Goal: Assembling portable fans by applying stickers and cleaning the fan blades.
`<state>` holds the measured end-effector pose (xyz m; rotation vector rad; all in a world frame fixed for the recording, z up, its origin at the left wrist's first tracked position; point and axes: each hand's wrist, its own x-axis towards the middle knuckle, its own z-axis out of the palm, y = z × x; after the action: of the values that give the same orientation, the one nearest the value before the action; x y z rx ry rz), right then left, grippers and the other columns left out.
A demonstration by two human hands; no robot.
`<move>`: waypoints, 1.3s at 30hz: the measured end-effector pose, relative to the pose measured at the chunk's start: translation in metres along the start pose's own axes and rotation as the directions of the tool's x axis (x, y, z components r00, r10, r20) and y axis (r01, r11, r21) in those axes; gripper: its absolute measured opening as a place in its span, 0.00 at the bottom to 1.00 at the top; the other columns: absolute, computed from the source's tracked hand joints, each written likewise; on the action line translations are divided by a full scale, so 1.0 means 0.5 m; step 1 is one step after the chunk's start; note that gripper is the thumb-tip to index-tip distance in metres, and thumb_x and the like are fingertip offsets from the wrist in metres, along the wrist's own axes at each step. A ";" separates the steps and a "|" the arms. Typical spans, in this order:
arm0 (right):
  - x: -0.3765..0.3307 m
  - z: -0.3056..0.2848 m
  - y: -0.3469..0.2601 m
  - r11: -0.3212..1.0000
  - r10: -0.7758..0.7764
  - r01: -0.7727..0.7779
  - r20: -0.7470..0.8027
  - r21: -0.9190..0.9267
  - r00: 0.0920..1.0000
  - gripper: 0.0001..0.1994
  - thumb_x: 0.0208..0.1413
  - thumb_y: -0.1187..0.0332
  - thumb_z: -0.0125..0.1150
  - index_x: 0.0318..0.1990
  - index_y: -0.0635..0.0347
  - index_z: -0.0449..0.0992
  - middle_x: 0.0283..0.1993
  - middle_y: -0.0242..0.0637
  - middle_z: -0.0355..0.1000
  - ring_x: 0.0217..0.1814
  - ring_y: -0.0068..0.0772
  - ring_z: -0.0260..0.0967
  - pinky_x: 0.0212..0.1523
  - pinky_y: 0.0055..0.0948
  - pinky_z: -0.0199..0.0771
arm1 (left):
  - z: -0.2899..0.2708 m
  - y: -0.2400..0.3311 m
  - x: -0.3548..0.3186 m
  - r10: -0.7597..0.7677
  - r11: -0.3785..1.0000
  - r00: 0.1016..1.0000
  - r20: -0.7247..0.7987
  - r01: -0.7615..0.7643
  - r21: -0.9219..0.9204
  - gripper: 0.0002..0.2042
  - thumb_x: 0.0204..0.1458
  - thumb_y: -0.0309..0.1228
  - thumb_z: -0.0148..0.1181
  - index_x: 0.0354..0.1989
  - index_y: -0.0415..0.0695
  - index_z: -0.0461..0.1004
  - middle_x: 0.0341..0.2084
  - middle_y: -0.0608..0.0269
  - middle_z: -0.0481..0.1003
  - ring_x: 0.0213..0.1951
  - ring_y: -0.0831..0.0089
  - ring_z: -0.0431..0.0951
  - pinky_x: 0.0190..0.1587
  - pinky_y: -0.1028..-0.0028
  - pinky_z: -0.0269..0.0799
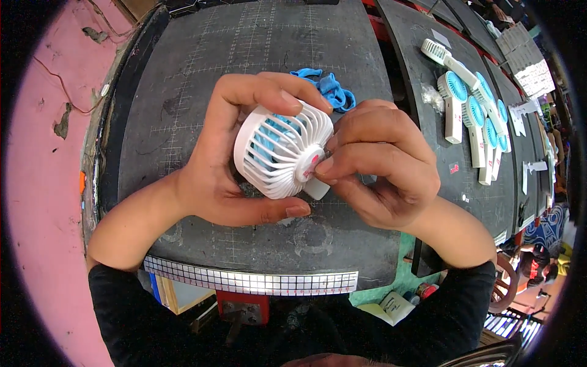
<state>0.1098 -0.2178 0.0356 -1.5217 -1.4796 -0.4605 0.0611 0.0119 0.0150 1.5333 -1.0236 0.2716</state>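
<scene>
White handheld fan (287, 144) sits mid-frame, cupped by the left hand's (214, 147) curved fingers; its round hub (309, 163) faces right, against the right hand's (388, 165) narrowed fingertips, whose grip I cannot tell. A white stub (317, 189) shows below, leaving the long axis unclear. Smooth plastic ribs (272, 178) arc over blue blades (264, 147); crumpled blue cloth (333, 88) lies beyond on the scuffed black worktop (183, 61).

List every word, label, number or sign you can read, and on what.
Nothing reads clearly enough to quote.
Red mark on the white fan, by the right hand: too small.
Ruler strip: edge markings too small.
Red label on the side table: too small.
Blue-and-white fans: red handle marks too small.
Pale sheets, upper right: too blurred.
</scene>
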 end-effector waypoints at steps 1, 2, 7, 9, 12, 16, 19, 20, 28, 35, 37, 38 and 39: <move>-0.001 0.000 0.000 1.000 -0.001 0.001 0.003 -0.002 1.000 0.14 0.40 0.80 0.73 0.38 0.60 0.81 0.41 0.38 0.72 0.40 0.36 0.74 0.44 0.36 0.72 | 0.000 0.000 -0.001 -0.002 1.000 1.000 -0.001 0.002 0.000 0.45 0.38 0.28 0.80 0.62 0.49 0.52 0.58 0.35 0.61 0.61 0.53 0.66 0.62 0.59 0.66; -0.001 0.001 -0.001 1.000 -0.002 0.002 0.003 -0.002 1.000 0.14 0.40 0.80 0.73 0.38 0.60 0.81 0.41 0.38 0.72 0.40 0.36 0.74 0.44 0.36 0.72 | 0.000 0.001 -0.001 -0.003 1.000 1.000 -0.002 0.003 0.000 0.45 0.38 0.28 0.80 0.62 0.49 0.52 0.58 0.35 0.61 0.61 0.53 0.66 0.62 0.59 0.66; -0.002 0.002 0.003 1.000 -0.004 0.004 0.005 -0.011 1.000 0.14 0.39 0.79 0.74 0.37 0.60 0.81 0.41 0.38 0.72 0.40 0.35 0.74 0.43 0.35 0.72 | -0.004 -0.002 -0.001 -0.009 1.000 1.000 0.008 0.009 0.005 0.45 0.38 0.28 0.80 0.62 0.49 0.52 0.58 0.34 0.61 0.61 0.53 0.66 0.61 0.59 0.66; -0.002 0.002 0.001 1.000 0.000 0.000 0.010 -0.015 1.000 0.14 0.39 0.79 0.75 0.37 0.60 0.81 0.42 0.38 0.72 0.40 0.35 0.74 0.43 0.35 0.72 | -0.004 -0.001 -0.002 -0.011 1.000 1.000 0.007 0.011 0.006 0.45 0.38 0.29 0.80 0.62 0.49 0.52 0.58 0.34 0.61 0.61 0.53 0.66 0.61 0.59 0.66; -0.003 0.010 0.005 1.000 -0.009 0.008 -0.029 -0.024 1.000 0.14 0.37 0.76 0.74 0.36 0.58 0.82 0.40 0.36 0.73 0.39 0.34 0.74 0.40 0.33 0.70 | -0.004 -0.002 -0.001 0.000 1.000 1.000 0.014 0.000 0.012 0.45 0.38 0.30 0.80 0.62 0.49 0.52 0.58 0.34 0.61 0.61 0.54 0.66 0.61 0.60 0.66; 0.000 0.014 0.007 0.999 -0.029 0.027 -0.067 -0.033 0.997 0.14 0.35 0.73 0.74 0.35 0.56 0.83 0.38 0.34 0.74 0.37 0.34 0.73 0.37 0.31 0.68 | -0.004 -0.001 -0.001 0.001 1.000 1.000 0.009 -0.001 0.002 0.45 0.38 0.30 0.81 0.62 0.49 0.52 0.58 0.34 0.61 0.60 0.54 0.67 0.61 0.60 0.66; 0.000 0.015 0.008 0.999 -0.034 0.031 -0.067 -0.039 0.997 0.14 0.35 0.73 0.74 0.35 0.56 0.83 0.39 0.35 0.74 0.37 0.35 0.73 0.37 0.32 0.68 | -0.005 -0.004 -0.001 0.006 1.000 1.000 0.011 -0.006 -0.003 0.45 0.38 0.29 0.80 0.62 0.49 0.52 0.58 0.34 0.61 0.60 0.54 0.67 0.61 0.60 0.66; -0.001 0.016 0.008 0.999 -0.034 0.032 -0.067 -0.038 0.997 0.14 0.35 0.73 0.74 0.35 0.56 0.83 0.39 0.35 0.74 0.37 0.35 0.73 0.37 0.32 0.68 | -0.006 -0.005 -0.002 0.010 1.000 1.000 0.011 -0.010 -0.008 0.45 0.38 0.29 0.80 0.62 0.49 0.52 0.58 0.34 0.61 0.60 0.54 0.67 0.61 0.60 0.66; -0.003 0.014 0.006 0.999 -0.019 0.017 -0.045 -0.032 0.999 0.16 0.33 0.73 0.73 0.35 0.56 0.83 0.40 0.35 0.74 0.40 0.36 0.74 0.38 0.32 0.70 | -0.007 -0.005 0.000 0.012 1.000 1.000 0.015 -0.012 -0.007 0.45 0.37 0.28 0.81 0.62 0.49 0.53 0.58 0.34 0.61 0.60 0.54 0.67 0.61 0.60 0.66; -0.004 0.015 0.003 1.000 -0.010 0.008 -0.046 -0.025 0.999 0.16 0.32 0.74 0.73 0.35 0.56 0.83 0.41 0.36 0.74 0.41 0.37 0.74 0.39 0.32 0.71 | -0.008 -0.006 -0.001 0.018 1.000 1.000 0.013 -0.018 -0.012 0.46 0.37 0.28 0.81 0.62 0.49 0.53 0.58 0.34 0.61 0.60 0.54 0.67 0.61 0.60 0.67; -0.005 0.016 0.003 1.000 -0.005 0.004 -0.045 -0.024 0.999 0.16 0.32 0.74 0.74 0.35 0.56 0.83 0.41 0.36 0.74 0.42 0.37 0.74 0.40 0.32 0.72 | -0.008 -0.006 -0.002 0.015 1.000 1.000 0.012 -0.015 -0.009 0.46 0.37 0.28 0.81 0.62 0.49 0.52 0.58 0.34 0.61 0.60 0.55 0.67 0.61 0.60 0.67; -0.004 0.016 0.002 1.000 -0.005 0.003 -0.045 -0.025 0.999 0.16 0.32 0.74 0.74 0.35 0.56 0.83 0.41 0.36 0.74 0.42 0.37 0.74 0.40 0.32 0.72 | -0.008 -0.007 -0.003 0.012 1.000 1.000 0.011 -0.012 -0.008 0.46 0.37 0.29 0.81 0.62 0.49 0.52 0.58 0.35 0.61 0.60 0.55 0.67 0.61 0.61 0.67; -0.003 0.015 0.000 1.000 -0.002 0.001 -0.040 -0.029 0.999 0.16 0.32 0.75 0.74 0.35 0.57 0.83 0.42 0.36 0.74 0.42 0.37 0.74 0.40 0.32 0.72 | -0.009 -0.007 -0.003 0.012 1.000 1.000 0.012 -0.012 -0.009 0.46 0.37 0.29 0.81 0.62 0.49 0.52 0.58 0.35 0.61 0.60 0.55 0.67 0.61 0.61 0.67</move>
<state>0.1071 -0.2128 0.0307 -1.5257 -1.4494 -0.5123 0.0646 0.0160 0.0126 1.5229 -1.0425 0.2671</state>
